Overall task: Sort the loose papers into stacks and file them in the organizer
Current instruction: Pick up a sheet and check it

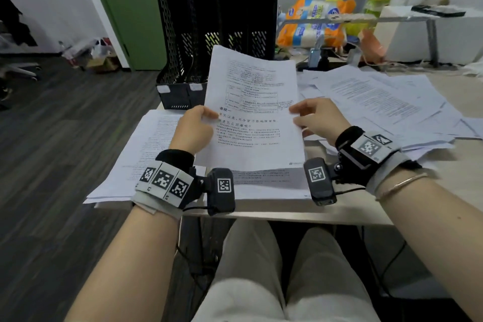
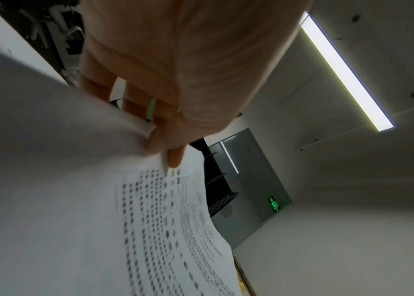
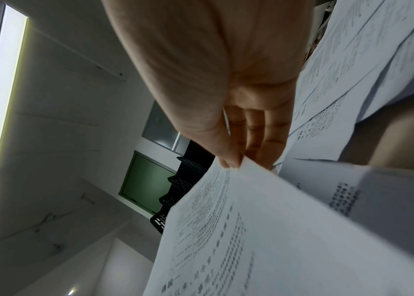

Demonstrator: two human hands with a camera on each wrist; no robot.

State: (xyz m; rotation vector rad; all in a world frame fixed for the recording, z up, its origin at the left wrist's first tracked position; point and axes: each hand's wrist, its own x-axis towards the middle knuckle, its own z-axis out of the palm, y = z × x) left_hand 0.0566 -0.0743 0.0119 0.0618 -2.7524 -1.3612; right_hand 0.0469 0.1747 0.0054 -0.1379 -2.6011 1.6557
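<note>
Above the surface (image 1: 300,214), left hand (image 1: 192,131) and right hand (image 1: 320,119) pinch the sheet's (image 1: 256,117) side edges, fingers grasping it tilted up, likely for reading before stacking.

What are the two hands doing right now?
Left hand: pinching the printed sheet by its left edge.
Right hand: pinching the same sheet's right edge.

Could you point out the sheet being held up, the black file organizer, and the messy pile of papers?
held sheet (image 1: 254,123): head view, middle of the printed page.
black organizer (image 1: 180,34): head view, its perforated left side wall.
loose paper pile (image 1: 379,97): head view, top sheet of the spread.
</note>
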